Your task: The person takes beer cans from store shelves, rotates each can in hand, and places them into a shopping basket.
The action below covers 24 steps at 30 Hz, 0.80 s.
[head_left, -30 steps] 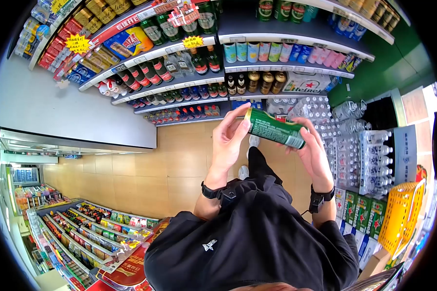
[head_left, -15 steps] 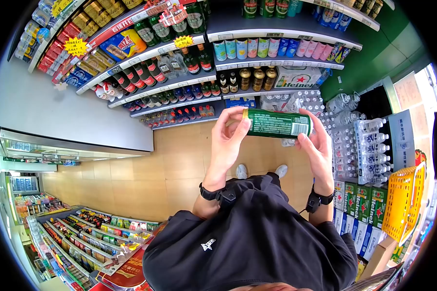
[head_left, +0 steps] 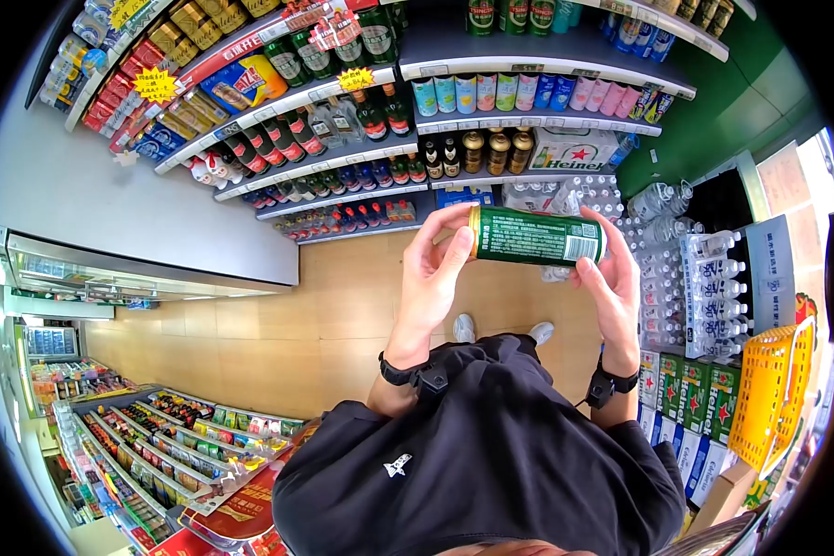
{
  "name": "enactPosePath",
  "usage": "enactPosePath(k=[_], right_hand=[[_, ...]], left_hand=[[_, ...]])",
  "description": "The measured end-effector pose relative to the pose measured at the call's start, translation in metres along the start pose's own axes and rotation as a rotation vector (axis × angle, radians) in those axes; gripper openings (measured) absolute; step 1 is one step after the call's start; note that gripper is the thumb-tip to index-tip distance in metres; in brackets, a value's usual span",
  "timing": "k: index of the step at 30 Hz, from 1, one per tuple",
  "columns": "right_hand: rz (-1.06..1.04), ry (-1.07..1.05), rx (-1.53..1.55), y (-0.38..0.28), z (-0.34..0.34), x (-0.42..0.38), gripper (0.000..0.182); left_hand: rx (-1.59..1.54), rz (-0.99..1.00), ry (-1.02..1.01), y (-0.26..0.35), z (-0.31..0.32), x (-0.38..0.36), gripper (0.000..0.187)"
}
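Green can point(head_left: 535, 236) with white barcode patch, yellow basket point(head_left: 767, 394).

Person's clothing and wrist gear, head view.
Black short-sleeved top point(head_left: 491, 463) with small white chest emblem point(head_left: 398, 466); black strapped device on each wrist point(head_left: 419, 375), point(head_left: 610, 383); white shoes point(head_left: 464, 327) below.

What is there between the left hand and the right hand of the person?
In the head view, a green can lies sideways between left hand and right hand, held at both ends.
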State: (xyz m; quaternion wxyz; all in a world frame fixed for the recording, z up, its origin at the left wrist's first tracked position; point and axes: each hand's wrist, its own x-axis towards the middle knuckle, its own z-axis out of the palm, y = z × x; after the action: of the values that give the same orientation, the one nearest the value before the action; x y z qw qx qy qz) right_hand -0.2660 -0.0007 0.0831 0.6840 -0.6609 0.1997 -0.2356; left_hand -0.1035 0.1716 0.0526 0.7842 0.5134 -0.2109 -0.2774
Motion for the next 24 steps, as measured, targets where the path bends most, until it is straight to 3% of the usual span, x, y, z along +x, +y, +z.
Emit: enactPosePath(k=[11,16,19,24], right_hand=[[-0.04,-0.05,0.059,-0.007,-0.007,0.003,0.058],[-0.003,0.032,-0.024,-0.003,-0.01,0.003,0.044],[0.016,0.065,-0.07,0.0,-0.011,0.007,0.038],[-0.015,0.081,-0.041,0.012,-0.013,0.011,0.034]], left_hand=[[0.031,0.013,0.008,-0.008,-0.006,0.005,0.026],[0.042,-0.062,0.028,0.0,0.001,0.003,0.028],[0.063,0.069,-0.108,0.003,0.001,0.002,0.037],[0.087,0.053,-0.213,0.001,-0.009,0.002,0.041]])
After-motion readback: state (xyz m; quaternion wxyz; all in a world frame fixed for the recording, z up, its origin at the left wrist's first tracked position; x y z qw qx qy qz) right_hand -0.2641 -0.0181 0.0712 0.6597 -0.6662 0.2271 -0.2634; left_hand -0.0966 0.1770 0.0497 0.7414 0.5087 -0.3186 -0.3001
